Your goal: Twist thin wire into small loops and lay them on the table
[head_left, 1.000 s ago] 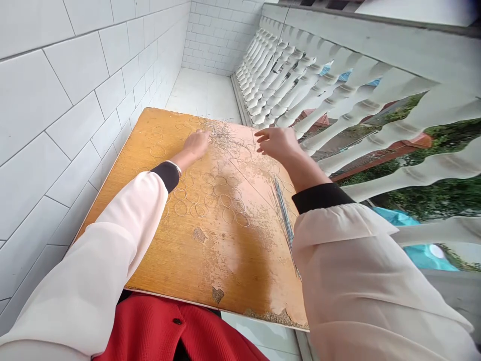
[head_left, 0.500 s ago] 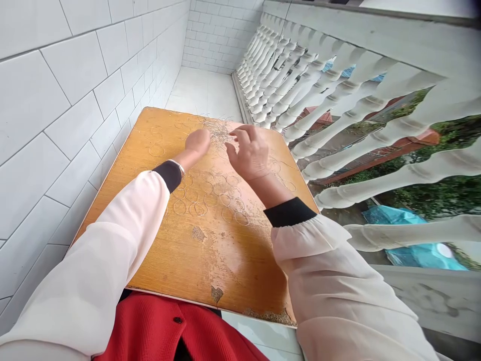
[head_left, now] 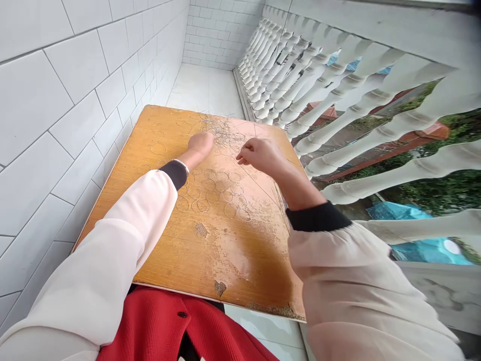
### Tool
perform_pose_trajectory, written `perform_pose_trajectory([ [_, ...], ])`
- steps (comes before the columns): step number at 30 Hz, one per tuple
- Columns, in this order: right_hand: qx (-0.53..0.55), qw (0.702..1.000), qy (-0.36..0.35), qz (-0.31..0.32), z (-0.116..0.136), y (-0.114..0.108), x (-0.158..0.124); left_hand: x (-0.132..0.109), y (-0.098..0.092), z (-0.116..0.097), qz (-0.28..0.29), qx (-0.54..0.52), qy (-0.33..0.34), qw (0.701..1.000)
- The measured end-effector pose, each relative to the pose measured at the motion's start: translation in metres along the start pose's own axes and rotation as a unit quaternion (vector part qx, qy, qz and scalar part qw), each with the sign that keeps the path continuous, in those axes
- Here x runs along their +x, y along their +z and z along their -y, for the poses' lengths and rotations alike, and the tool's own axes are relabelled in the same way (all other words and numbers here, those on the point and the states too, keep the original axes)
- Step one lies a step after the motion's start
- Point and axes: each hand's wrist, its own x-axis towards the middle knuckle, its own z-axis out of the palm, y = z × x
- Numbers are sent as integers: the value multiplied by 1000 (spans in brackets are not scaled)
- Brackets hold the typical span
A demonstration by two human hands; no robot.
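A worn orange wooden board (head_left: 158, 235) lies in front of me. My left hand (head_left: 200, 144) rests on it at the edge of a tangled pile of thin wire (head_left: 221, 129), its fingers curled and hidden. My right hand (head_left: 262, 155) hovers just right of the pile with fingers pinched together; what it pinches is too fine to make out. Several thin wire rings (head_left: 210, 193) lie in rows on the board below both hands. A bundle of straight wires (head_left: 281, 194) is partly hidden behind my right forearm.
A white tiled wall (head_left: 67, 100) runs along the left. A white balustrade (head_left: 338, 65) lines the right, with greenery and a blue sheet beyond. White floor tiles (head_left: 205, 90) stretch past the board. A red garment (head_left: 180, 326) lies below the board's near edge.
My right hand swung left to the wire pile, then drew back right and down with its fingers pinched. My left hand stayed by the pile.
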Motion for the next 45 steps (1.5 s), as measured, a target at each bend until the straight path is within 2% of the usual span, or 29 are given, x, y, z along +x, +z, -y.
perform_pose_trajectory([
  [2,11,999,3,41,-5,-27,-24,3,1,4,-21,7,-4,1000],
  [5,-55,998,15,33,-26,-71,-60,6,0,8,-36,14,-12,999],
  [6,-38,999,27,6,-34,-84,-70,5,0,7,-34,18,-11,999],
  [8,28,995,25,-92,-49,-103,-88,2,-1,4,-25,32,8,999],
  [10,85,977,31,-193,-53,-110,-102,-6,-3,-2,-19,48,40,998],
  [13,77,970,39,-229,-36,-100,-118,-24,-14,-12,-33,64,83,994],
  [16,11,978,-46,-202,-6,-78,-130,-48,-37,-20,-50,82,102,990],
  [19,-25,972,-115,-202,20,-58,-141,-80,-69,-22,-63,85,83,991],
  [24,4,972,-207,-111,45,-39,-170,-162,-122,-6,-126,-37,112,985],
  [28,5,969,-242,-49,58,-38,-196,-237,-160,24,-134,-90,46,986],
  [30,-15,964,-264,-3,65,-39,-207,-271,-170,35,-145,-122,12,982],
  [31,-20,960,-279,23,69,-38,-213,-286,-170,37,-140,-136,8,981],
  [33,-15,947,-315,70,79,-36,-222,-313,-161,34,-96,-181,43,978],
  [36,24,931,-348,108,94,-30,-235,-340,-129,19,31,-251,112,961],
  [38,58,930,-345,114,99,-25,-241,-353,-107,10,75,-305,138,939],
  [40,117,936,-315,103,97,-19,-246,-362,-89,6,70,-359,132,921],
  [42,220,936,-263,78,89,-9,-252,-371,-74,7,30,-418,107,902],
  [43,284,928,-233,62,83,-1,-256,-374,-67,8,6,-447,93,890],
  [45,412,892,-182,40,71,19,-264,-381,-53,10,-25,-497,65,865],
])
